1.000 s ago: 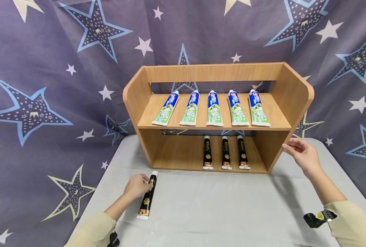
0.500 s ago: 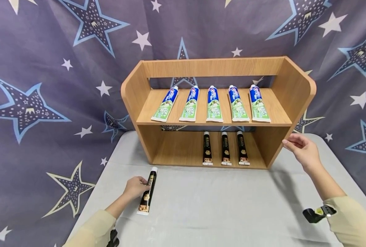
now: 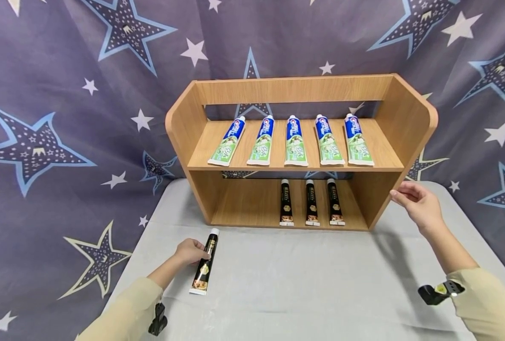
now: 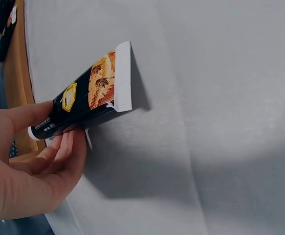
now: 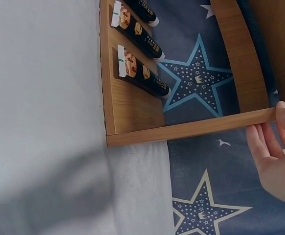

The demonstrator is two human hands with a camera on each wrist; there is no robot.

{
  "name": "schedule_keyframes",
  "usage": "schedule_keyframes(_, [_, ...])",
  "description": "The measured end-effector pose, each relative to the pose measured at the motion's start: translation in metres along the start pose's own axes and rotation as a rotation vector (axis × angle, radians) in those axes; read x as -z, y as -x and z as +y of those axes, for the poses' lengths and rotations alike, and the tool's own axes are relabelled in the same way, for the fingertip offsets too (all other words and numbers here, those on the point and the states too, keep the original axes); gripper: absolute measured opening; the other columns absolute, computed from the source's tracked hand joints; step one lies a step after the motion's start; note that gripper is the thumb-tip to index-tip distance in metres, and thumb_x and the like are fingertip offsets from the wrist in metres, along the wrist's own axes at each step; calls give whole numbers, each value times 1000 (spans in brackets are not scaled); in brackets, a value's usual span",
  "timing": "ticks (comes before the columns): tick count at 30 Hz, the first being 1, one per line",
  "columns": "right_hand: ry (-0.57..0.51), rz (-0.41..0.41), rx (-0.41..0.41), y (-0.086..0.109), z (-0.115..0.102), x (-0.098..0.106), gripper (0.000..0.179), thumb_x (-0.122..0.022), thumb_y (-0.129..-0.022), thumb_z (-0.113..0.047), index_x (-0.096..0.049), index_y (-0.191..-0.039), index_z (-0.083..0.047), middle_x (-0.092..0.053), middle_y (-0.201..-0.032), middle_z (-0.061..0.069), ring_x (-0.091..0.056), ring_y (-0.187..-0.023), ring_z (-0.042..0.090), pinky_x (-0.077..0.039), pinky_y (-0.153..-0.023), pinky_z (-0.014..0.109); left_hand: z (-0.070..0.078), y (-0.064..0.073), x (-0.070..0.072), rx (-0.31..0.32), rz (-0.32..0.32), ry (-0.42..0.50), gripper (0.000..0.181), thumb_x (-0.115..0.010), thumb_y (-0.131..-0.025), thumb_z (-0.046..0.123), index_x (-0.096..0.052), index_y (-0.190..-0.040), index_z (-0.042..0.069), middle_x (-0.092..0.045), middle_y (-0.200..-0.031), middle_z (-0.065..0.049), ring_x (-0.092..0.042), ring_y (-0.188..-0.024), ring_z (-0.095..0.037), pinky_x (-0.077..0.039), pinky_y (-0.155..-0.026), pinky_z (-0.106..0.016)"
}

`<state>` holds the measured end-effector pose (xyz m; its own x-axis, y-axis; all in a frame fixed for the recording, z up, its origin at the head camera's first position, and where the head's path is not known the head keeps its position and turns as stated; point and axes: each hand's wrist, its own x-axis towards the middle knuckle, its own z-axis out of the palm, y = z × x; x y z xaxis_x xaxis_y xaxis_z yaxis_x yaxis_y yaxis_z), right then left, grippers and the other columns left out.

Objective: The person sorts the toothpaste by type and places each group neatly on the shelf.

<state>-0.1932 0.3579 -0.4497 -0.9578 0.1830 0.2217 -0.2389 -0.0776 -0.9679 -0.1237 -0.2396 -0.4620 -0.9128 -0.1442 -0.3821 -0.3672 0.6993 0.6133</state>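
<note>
My left hand (image 3: 191, 251) grips a black toothpaste tube (image 3: 204, 266) near its white cap, on the grey table at the front left. In the left wrist view the thumb lies over the tube (image 4: 91, 93) and the fingers (image 4: 64, 147) curl beneath it; its crimped end is raised off the cloth. My right hand (image 3: 415, 202) is at the right side panel of a wooden two-level shelf (image 3: 410, 118), fingers straight. In the right wrist view the thumb of that hand (image 5: 274, 152) touches the panel's edge (image 5: 206, 126).
Several blue-and-green tubes (image 3: 296, 142) lie in a row on the upper level. Three black tubes (image 3: 311, 202) lie on the right half of the lower level (image 3: 239, 208). The grey table (image 3: 312, 284) stretches in front; a star-patterned cloth (image 3: 65, 118) hangs behind.
The head view has shifted a little, so the shelf sits higher in frame. Both hands stay about where they were: left on the black tube, right at the shelf's side.
</note>
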Motion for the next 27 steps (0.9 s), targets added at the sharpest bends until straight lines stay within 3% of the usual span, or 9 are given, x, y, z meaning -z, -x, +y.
schedule_keyframes(3, [-17,-37,-4,22,-37,-25,19,-72,-82,1,-66,-92,-14,-71,-80,-11,-69,-72,-1,-59,-67,13,1,-1,0,7,-25,8,23,-75,-73,6,-62,-88,-7,-61,-77,-10,-62,-61,-12,-59,-58,-25])
schedule_keyframes(6, [-55,-15,-32,31,-56,-39,24,-68,-83,7,-66,-89,-16,-71,-77,-12,-68,-69,-2,-57,-66,10,2,-3,2,18,-44,30,24,-74,-74,5,-61,-89,-8,-61,-77,-9,-61,-61,-11,-59,-60,-25])
schedule_keyframes(16, [-13,-44,3,18,-43,-28,20,-75,-80,-2,-66,-93,-15,-72,-81,-12,-69,-73,-1,-58,-67,13,0,-9,2,92,-116,100,30,-73,-79,7,-59,-100,-10,-57,-84,-8,-57,-66,-10,-57,-62,-21])
schedule_keyframes(27, [8,-35,-23,30,-60,-40,21,-70,-83,2,-65,-90,-17,-70,-78,-14,-67,-69,-4,-57,-66,9,15,-9,0,57,-139,114,28,-75,-76,3,-55,-93,-8,-56,-80,-8,-58,-65,-12,-58,-63,-24])
